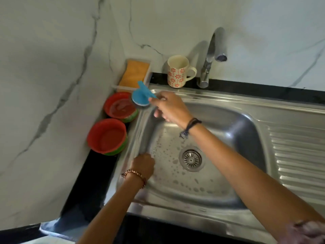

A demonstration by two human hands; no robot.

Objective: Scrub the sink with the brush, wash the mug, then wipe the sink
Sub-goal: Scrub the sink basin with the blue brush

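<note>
The sink (219, 106) is speckled with foam. Left hand (143, 164) rests curled on its left rim. Right hand (168, 107) pinches the blue brush (140, 98) over the back-left corner. The mug (177, 72) stands beside the tap (209, 55).

White marble-look wall panels (52, 59) with grey veining are covering both the back and the left side, meeting in a corner behind the basin area. A black counter (98, 171) is running along the foot of both walls, showing as a dark strip at the back and a wider band on the left. Soft, even light is falling across the walls, and a curved shadow is lying on the back wall panel.
</note>
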